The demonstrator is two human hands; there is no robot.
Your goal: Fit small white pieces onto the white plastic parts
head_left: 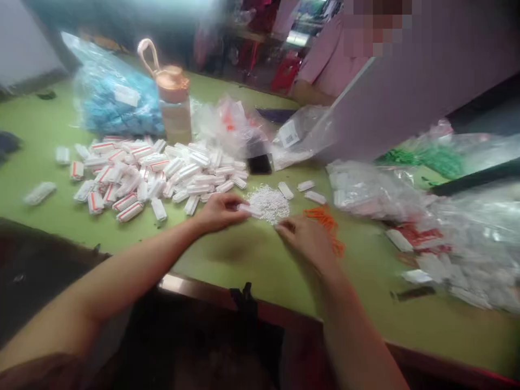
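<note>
My left hand (pixel 221 212) pinches a small white rectangular piece (pixel 248 209) between thumb and fingers, at the left edge of a heap of tiny white bits (pixel 268 201). At the heap's near right side, the fingers of my right hand (pixel 303 234) are drawn together in a pinch. Anything between those fingertips is too small to make out. Orange strips (pixel 328 223) lie just right of my right hand. Beyond the heap are a few loose white pieces (pixel 285 189). A large pile of white oblong pieces (pixel 162 170), some with a red-orange stripe, spreads to the left.
Behind the pile stand a bottle with a peach lid (pixel 174 103) and a clear bag of blue items (pixel 119 97). A dark phone-like object (pixel 260 162) lies near clear plastic bags (pixel 304 135). More bags (pixel 479 244) and red strips (pixel 422 235) occupy the right. Across the table sits another person (pixel 329 59).
</note>
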